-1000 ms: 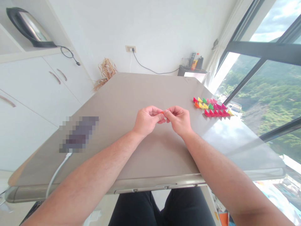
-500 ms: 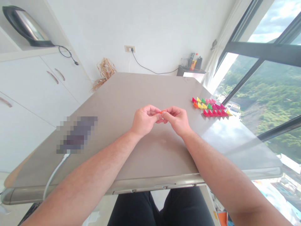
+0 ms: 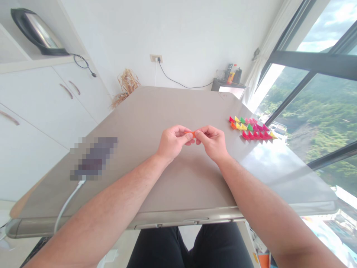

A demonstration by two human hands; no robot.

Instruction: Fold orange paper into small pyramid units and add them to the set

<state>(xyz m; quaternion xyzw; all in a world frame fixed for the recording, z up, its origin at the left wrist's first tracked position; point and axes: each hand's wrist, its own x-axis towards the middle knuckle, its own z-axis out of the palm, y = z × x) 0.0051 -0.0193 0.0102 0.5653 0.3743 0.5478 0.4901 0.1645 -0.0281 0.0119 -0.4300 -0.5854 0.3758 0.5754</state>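
A small piece of orange folded paper [image 3: 192, 133] is pinched between my two hands above the middle of the table [image 3: 167, 108]. My left hand [image 3: 174, 141] grips its left end between thumb and fingers. At its right end, my right hand [image 3: 211, 142] pinches it the same way. Fingertips cover most of the paper, so its full shape is hidden. Off to the right, several small folded paper pieces [image 3: 256, 135] in red, pink, yellow, green and orange stand in rows, apart from my hands.
A blurred-out dark flat object [image 3: 95, 158] with a white cable [image 3: 68, 201] lies on the table's left side. The table's front edge [image 3: 189, 219] runs just above my lap. A window [image 3: 320, 96] borders the right side. A kettle [image 3: 39, 33] stands on the left shelf.
More of the orange paper now shows between my fingertips than a second ago. Both hands keep their pinch in nearly the same place; the view has shifted slightly.
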